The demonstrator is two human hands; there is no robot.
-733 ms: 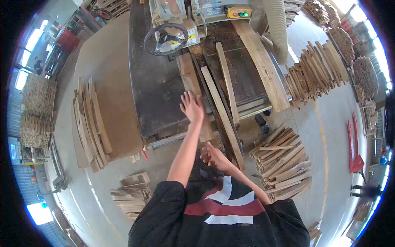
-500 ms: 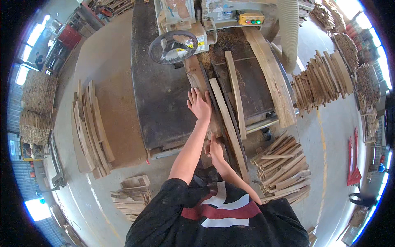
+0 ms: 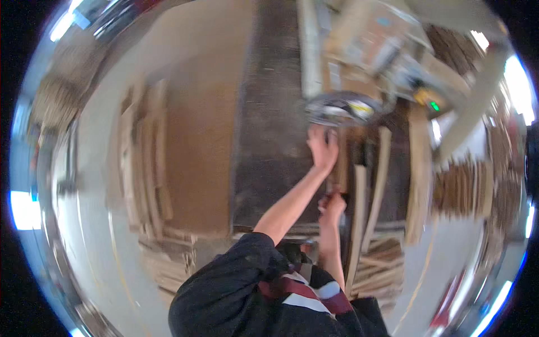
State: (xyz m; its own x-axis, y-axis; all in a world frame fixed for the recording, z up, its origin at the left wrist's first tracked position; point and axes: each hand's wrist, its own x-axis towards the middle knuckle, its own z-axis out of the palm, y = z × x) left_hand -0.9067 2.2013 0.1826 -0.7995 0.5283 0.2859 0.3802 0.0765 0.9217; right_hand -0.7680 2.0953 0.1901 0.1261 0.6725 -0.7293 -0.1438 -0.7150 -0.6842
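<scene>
A long brown wooden board [image 3: 343, 164] lies lengthwise on the dark machine table [image 3: 269, 140], its far part running in beneath the machine. My left hand [image 3: 324, 150] rests on the board with fingers stretched out, just short of the black handwheel [image 3: 343, 110]. Closer to me, my right hand [image 3: 333, 206] is closed at the board's near end, its fingers curled and its thumb side up. Beside the board on the right lies a pale narrow strip of wood [image 3: 357, 219], reaching past the table's near edge. Motion blurs the picture, so finger detail is soft.
Another pale strip [image 3: 378, 188] and a wide board [image 3: 418, 180] lie farther right. A yellow control box [image 3: 428, 98] shows a green light near a thick hose [image 3: 476, 101]. Wood pieces are stacked at left [image 3: 143, 157], lower left [image 3: 165, 267], lower right [image 3: 383, 267] and right [image 3: 463, 188].
My view has swung left, shifting the scene rightward. Both hands and the board have moved forward along the table, bringing my left fingertips much closer to the handwheel.
</scene>
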